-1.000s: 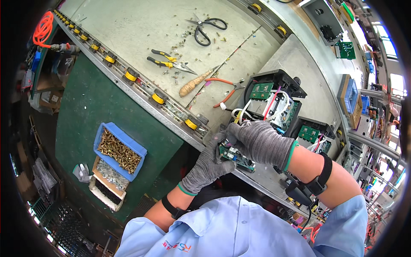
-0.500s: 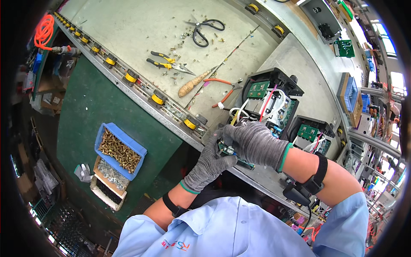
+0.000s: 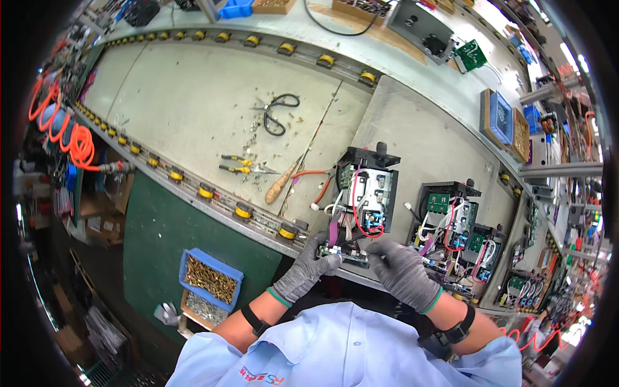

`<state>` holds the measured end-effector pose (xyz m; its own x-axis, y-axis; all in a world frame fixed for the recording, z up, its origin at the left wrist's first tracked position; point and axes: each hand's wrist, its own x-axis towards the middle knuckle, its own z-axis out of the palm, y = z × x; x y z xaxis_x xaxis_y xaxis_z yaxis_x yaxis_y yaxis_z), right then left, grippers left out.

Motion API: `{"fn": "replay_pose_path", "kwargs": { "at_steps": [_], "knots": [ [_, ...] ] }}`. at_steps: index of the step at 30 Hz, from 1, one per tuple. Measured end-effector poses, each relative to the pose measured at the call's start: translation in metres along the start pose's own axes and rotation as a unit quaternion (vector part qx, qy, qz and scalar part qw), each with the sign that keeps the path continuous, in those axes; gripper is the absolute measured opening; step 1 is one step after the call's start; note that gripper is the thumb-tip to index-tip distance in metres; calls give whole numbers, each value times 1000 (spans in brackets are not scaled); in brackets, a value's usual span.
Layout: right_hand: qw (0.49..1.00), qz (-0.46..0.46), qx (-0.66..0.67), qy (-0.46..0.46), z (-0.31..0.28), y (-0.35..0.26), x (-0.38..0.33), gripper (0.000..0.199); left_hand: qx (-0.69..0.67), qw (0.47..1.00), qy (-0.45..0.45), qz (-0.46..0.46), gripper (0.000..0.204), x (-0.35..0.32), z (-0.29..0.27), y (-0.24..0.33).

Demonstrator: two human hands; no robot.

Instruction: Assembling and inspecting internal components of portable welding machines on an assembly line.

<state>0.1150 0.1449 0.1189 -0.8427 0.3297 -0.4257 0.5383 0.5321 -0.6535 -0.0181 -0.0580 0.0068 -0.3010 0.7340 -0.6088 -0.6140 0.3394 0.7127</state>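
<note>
My left hand (image 3: 308, 269), in a grey glove, grips the left end of a circuit board (image 3: 351, 258) at the table's near edge. A purple ribbon cable (image 3: 333, 233) and other wires run from the board to an open black-framed device (image 3: 371, 190) just beyond it. My right hand (image 3: 405, 276), gloved too, is at the board's right end with its fingers curled together. Whatever is between those fingertips is hidden. A red wire (image 3: 356, 205) loops down the device and comes close to them.
Similar open devices (image 3: 445, 216) stand to the right. Beyond lie a wooden-handled awl (image 3: 278, 186), orange-handled pliers (image 3: 322, 190), yellow-black pliers (image 3: 242, 166), black scissors (image 3: 274, 119) and loose screws. At left, a blue bin (image 3: 235, 276) of brass parts sits on a green surface (image 3: 155, 232).
My right hand has moved away from my left, toward the board's right end. The view has turned, and the device and its wiring now show more fully. My left hand stays on the board.
</note>
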Motion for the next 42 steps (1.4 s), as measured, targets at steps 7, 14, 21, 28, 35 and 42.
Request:
{"fn": "replay_pose_path", "kwargs": {
  "at_steps": [7,14,21,28,35,42],
  "knots": [
    [879,149,453,11,53,48,-9,35,-30,992,-47,-115,93,1,-9,32],
    [881,69,464,-67,36,40,18,39,13,989,-85,-122,110,11,-24,28],
    [997,32,-4,-68,36,16,27,32,108,984,-101,-101,108,8,-22,37],
    [900,48,425,83,62,32,-4,35,93,988,-93,-77,104,6,-16,36],
    [804,83,587,56,63,46,-3,36,113,985,-108,-68,102,9,-19,40],
    [770,101,604,179,58,48,-16,29,122,981,-102,-106,96,8,-17,42]
  ]
}}
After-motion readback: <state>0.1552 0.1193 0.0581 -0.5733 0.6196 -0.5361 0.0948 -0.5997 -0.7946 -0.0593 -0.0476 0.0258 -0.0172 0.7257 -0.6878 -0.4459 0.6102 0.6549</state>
